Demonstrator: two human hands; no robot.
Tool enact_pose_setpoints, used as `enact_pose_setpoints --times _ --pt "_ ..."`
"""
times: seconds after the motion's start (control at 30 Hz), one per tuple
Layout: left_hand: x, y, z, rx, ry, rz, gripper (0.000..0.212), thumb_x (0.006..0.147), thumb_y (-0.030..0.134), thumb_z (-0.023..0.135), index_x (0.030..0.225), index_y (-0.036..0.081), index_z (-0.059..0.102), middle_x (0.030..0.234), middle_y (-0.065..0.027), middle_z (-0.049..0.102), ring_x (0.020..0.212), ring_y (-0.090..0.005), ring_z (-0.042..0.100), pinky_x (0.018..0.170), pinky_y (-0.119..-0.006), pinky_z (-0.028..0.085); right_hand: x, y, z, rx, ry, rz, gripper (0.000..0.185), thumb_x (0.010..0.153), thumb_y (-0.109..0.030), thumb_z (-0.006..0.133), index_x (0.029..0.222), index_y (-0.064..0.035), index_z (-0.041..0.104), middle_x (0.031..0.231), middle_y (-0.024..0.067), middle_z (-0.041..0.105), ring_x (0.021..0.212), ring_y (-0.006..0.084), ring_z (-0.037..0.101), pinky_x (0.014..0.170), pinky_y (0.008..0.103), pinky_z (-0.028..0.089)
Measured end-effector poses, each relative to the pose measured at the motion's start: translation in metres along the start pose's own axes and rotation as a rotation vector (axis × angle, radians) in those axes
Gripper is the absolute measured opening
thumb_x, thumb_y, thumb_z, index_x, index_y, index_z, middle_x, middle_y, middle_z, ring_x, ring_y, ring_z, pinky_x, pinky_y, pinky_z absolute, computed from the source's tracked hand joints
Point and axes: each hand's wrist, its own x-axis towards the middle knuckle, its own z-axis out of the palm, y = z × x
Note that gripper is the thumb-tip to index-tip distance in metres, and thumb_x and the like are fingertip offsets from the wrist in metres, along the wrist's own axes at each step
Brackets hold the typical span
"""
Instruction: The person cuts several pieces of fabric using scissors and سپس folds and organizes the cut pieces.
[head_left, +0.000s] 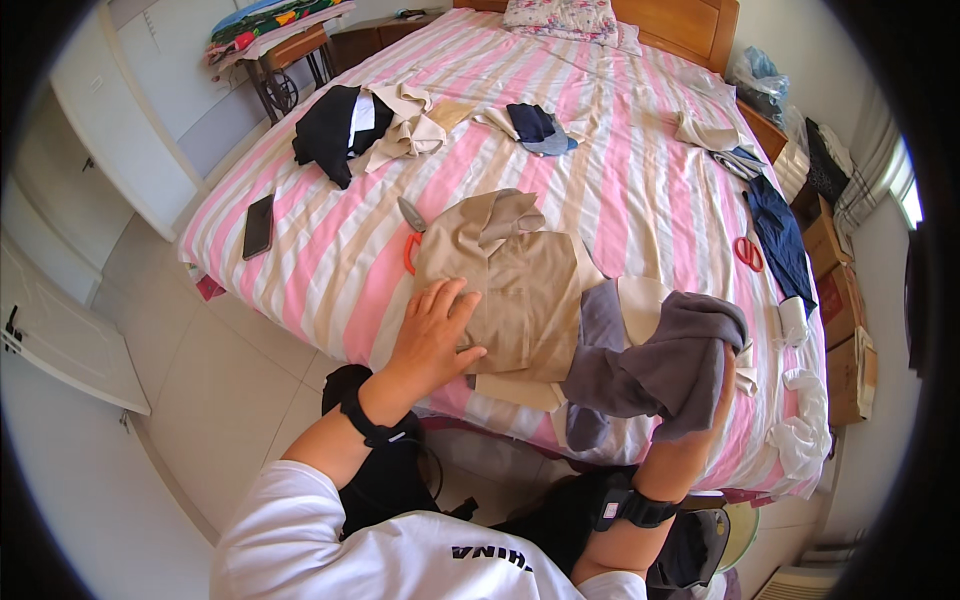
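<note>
My left hand (442, 322) rests on a tan piece of fabric (536, 292), fingers spread and nothing gripped. Part of that fabric is folded over at its top. Dark grey cloth (645, 367) is draped over my right hand, hiding the fingers; only the wrist area (726, 382) shows below it. Cream fabric pieces (643, 307) lie between and beneath the tan and grey cloths. Just beyond my left hand are orange-handled scissors (411, 225), partly covered by the tan fabric.
The striped bedspread (337, 247) carries a smartphone (259, 226), a black garment (330, 131), a small fabric pile (540, 127) and navy cloth (780, 240). Red-handled scissors (748, 255) and a white roll (793, 321) lie right. Cardboard boxes (847, 375) stand beside the bed.
</note>
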Motion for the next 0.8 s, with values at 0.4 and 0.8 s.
enact_pose_setpoints --times 0.4,0.8 --pt "-0.040 -0.086 -0.005 -0.778 0.763 -0.849 0.018 0.088 0.012 0.060 0.098 -0.003 0.062 0.087 -0.0093 0.066 0.079 -0.0159 0.061 0.072 -0.030 0.049 -0.001 0.021 0.016 -0.884 -0.081 -0.081 0.026 0.098 -0.006 0.036 0.120 0.0041 0.044 0.110 0.0050 0.051 0.107 0.0102 0.048 0.099 0.0228 0.035" --pt "0.009 -0.030 -0.025 -0.011 0.260 -0.147 0.039 0.074 0.004 0.068 0.111 0.003 0.056 0.116 -0.0141 0.055 0.113 -0.0328 0.051 0.100 -0.043 0.040 -0.019 0.053 0.028 -0.926 0.045 0.034 0.042 0.101 -0.024 0.037 0.132 0.0025 0.048 0.129 0.0141 0.056 0.121 0.0205 0.053 0.109 0.0337 0.035"
